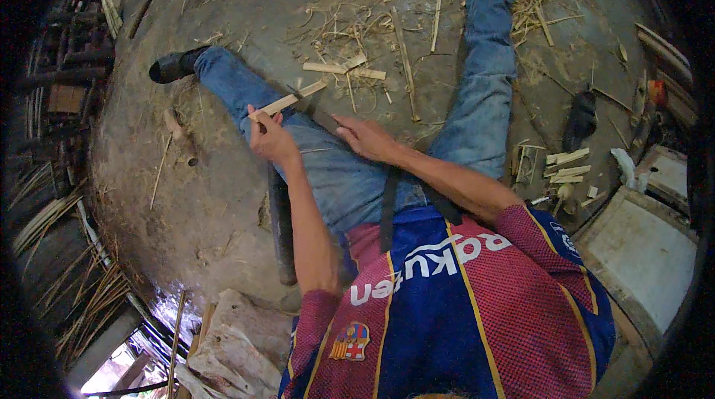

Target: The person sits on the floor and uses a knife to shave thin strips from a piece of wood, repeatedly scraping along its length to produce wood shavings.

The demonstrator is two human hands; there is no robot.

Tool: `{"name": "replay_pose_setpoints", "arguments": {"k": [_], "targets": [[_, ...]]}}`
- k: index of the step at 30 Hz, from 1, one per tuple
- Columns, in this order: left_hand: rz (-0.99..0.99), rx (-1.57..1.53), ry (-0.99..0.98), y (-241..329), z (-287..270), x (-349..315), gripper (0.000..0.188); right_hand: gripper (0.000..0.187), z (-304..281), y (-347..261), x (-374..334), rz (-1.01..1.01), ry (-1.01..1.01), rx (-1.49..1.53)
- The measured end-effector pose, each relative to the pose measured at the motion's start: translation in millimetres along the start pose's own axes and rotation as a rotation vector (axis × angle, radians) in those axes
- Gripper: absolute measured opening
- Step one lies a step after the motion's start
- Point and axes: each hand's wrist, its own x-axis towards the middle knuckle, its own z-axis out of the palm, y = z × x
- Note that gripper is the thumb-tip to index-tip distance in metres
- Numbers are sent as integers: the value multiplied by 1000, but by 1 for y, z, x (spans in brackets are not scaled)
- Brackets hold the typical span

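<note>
My left hand [273,137] pinches a flat pale bamboo strip [283,103] above my left leg. The strip slants up and to the right, away from my fingers. My right hand [365,135] is closed on a knife, its dark blade [319,113] pointing toward the strip; the handle is hidden by the hand. Where the blade passes the strip, I cannot tell whether they touch. A thin pale sliver [316,150] lies across my jeans [328,176] between the two hands.
Cut bamboo strips [344,69] and curled shavings [357,27] litter the floor between my legs. Short split pieces [567,164] lie at the right, near a pale board [633,243]. A wooden piece [173,125] lies left of my leg; a dark bar [281,228] is beside my left forearm.
</note>
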Motion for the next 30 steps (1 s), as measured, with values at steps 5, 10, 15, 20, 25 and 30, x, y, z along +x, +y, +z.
{"name": "replay_pose_setpoints", "arguments": {"k": [5, 10, 15, 20, 25, 30], "targets": [[90, 82, -28, 4, 1, -4, 38, 48, 15, 32, 12, -18, 133, 71], [21, 34, -40, 6, 0, -5, 39, 47, 16, 37, 3, -47, 80, -20], [29, -18, -26, -5, -4, 2, 38, 46, 15, 34, 10, -4, 49, -26], [22, -11, -38, 3, 0, -3, 38, 45, 9, 45, 13, 158, 100, -129], [53, -9, -18, 1, 0, -4, 39, 44, 8, 37, 10, 193, 55, -109], [17, -20, -10, 4, 1, -4, 39, 45, 11, 42, 8, 33, 93, -180]]}}
